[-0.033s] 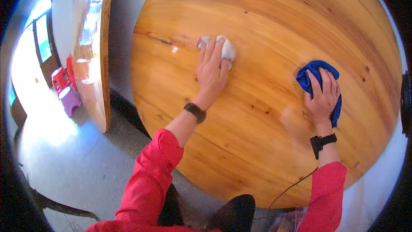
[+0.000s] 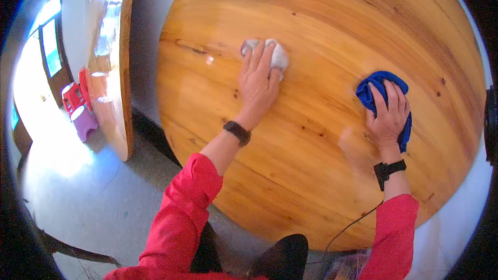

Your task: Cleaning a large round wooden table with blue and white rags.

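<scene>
A round, varnished wooden tabletop (image 2: 306,176) fills most of the view. My left hand (image 2: 258,85) presses a crumpled white cloth (image 2: 279,58) against the wood, its fingers bent over the cloth and partly hiding it. Farther right, my right hand (image 2: 389,116) grips a bunched dark blue cloth (image 2: 372,82) that lies on the same surface. Part of the blue cloth sticks out beyond the fingers and along the right side of the palm. Both wrists carry black bands, and red sleeves cover my forearms.
A second round wooden top (image 2: 110,62) stands on edge at the left. Behind it are red stools (image 2: 72,96) and a purple stool (image 2: 84,123) near a bright doorway. A thin black cable (image 2: 353,224) runs from my right wrist past the table's near edge.
My left hand and the white cloth have slid slightly to the right over the wood. My right hand stays on the blue cloth with hardly any shift.
</scene>
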`<move>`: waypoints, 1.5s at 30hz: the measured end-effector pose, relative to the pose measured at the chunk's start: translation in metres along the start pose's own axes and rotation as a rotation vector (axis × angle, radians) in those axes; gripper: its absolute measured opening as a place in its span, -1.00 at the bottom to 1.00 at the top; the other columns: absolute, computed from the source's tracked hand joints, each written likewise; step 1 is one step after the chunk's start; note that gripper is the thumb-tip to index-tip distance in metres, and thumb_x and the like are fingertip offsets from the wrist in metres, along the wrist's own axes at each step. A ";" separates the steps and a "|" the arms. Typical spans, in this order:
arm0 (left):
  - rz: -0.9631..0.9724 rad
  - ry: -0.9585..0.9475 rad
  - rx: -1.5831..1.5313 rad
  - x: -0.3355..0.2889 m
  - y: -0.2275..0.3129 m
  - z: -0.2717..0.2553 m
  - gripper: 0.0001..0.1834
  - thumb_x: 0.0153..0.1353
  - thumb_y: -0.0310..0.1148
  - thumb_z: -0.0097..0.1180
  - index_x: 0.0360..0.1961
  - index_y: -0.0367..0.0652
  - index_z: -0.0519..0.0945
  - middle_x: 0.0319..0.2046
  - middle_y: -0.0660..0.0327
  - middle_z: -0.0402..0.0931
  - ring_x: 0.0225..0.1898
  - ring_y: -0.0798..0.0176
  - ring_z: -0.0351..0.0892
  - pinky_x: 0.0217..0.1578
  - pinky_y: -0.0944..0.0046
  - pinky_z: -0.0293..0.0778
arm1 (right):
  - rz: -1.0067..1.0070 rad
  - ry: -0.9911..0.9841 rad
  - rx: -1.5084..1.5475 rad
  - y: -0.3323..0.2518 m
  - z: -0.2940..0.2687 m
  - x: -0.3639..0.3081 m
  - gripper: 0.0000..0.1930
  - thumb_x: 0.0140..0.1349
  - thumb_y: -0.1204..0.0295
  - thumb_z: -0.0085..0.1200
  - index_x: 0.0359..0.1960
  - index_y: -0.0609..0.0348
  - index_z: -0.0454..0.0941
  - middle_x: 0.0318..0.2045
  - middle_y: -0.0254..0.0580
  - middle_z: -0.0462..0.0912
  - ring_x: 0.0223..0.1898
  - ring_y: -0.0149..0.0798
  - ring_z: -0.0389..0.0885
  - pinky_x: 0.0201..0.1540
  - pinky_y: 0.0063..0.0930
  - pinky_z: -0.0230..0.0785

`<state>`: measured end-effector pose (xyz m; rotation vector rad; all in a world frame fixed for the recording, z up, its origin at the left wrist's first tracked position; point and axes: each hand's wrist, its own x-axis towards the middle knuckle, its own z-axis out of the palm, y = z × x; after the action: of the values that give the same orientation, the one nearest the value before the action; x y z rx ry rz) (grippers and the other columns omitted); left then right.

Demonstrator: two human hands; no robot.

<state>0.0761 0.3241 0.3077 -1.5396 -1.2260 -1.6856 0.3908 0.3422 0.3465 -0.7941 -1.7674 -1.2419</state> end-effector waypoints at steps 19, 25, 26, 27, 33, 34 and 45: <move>0.290 0.156 0.057 0.024 0.042 0.067 -0.51 0.05 -0.28 0.07 0.08 0.01 0.55 0.20 0.10 0.40 0.24 -0.27 0.27 0.27 -0.10 0.14 | -0.122 -0.064 0.220 -0.066 0.025 -0.061 -0.63 0.09 0.23 0.05 -0.02 -0.39 0.57 0.08 -0.25 0.50 0.11 -0.10 0.43 0.11 0.17 0.23; 0.317 0.179 0.055 0.022 0.036 0.062 -0.50 0.02 -0.32 0.09 0.07 0.01 0.56 0.18 0.12 0.42 0.22 -0.25 0.29 0.25 -0.11 0.18 | -0.465 -0.154 0.463 -0.185 0.057 -0.143 -0.71 0.09 0.25 -0.02 -0.14 -0.20 0.62 0.00 -0.23 0.54 0.05 -0.19 0.48 0.17 0.20 0.20; 0.324 0.186 0.061 0.023 0.038 0.062 -0.50 0.01 -0.32 0.10 0.07 0.01 0.56 0.17 0.12 0.43 0.22 -0.25 0.30 0.25 -0.11 0.19 | -0.503 -0.176 0.497 -0.209 0.067 -0.164 -0.69 0.10 0.24 -0.03 -0.11 -0.15 0.60 0.02 -0.22 0.55 0.10 -0.16 0.46 0.22 0.26 0.14; 0.325 0.192 0.048 0.023 0.038 0.063 -0.50 0.01 -0.32 0.10 0.07 0.01 0.56 0.17 0.12 0.43 0.22 -0.25 0.30 0.25 -0.11 0.19 | -0.542 -0.150 0.548 -0.227 0.074 -0.178 -0.71 0.07 0.24 -0.01 -0.17 -0.11 0.61 -0.02 -0.20 0.57 0.10 -0.17 0.46 0.24 0.29 0.10; 0.300 0.130 0.002 0.018 0.055 0.076 -0.51 -0.01 -0.35 0.11 0.05 0.00 0.57 0.19 0.13 0.41 0.23 -0.23 0.28 0.27 -0.10 0.16 | -0.553 -0.174 0.764 -0.288 0.092 -0.224 -0.88 -0.03 0.37 0.01 -0.44 0.06 0.54 -0.19 -0.26 0.55 0.09 -0.25 0.44 0.31 0.06 0.13; 0.292 0.126 0.034 0.018 0.047 0.064 -0.50 -0.01 -0.36 0.11 0.06 0.00 0.57 0.20 0.13 0.41 0.24 -0.23 0.28 0.28 -0.10 0.15 | -0.564 -0.162 0.778 -0.296 0.084 -0.209 -0.88 -0.03 0.37 0.01 -0.44 0.06 0.54 -0.19 -0.26 0.55 0.09 -0.25 0.44 0.31 0.06 0.13; 0.310 0.132 0.061 0.017 0.042 0.065 -0.51 0.03 -0.38 0.07 0.08 -0.02 0.55 0.20 0.12 0.41 0.24 -0.24 0.27 0.29 -0.08 0.14 | -0.405 -0.310 0.522 -0.158 0.026 -0.079 -0.70 0.13 0.31 -0.01 -0.07 -0.13 0.58 0.05 -0.20 0.49 0.14 -0.16 0.39 0.23 -0.07 0.17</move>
<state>0.1389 0.3662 0.3309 -1.4703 -0.9099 -1.5062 0.2873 0.3138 0.2039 -0.3423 -2.4544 -0.8523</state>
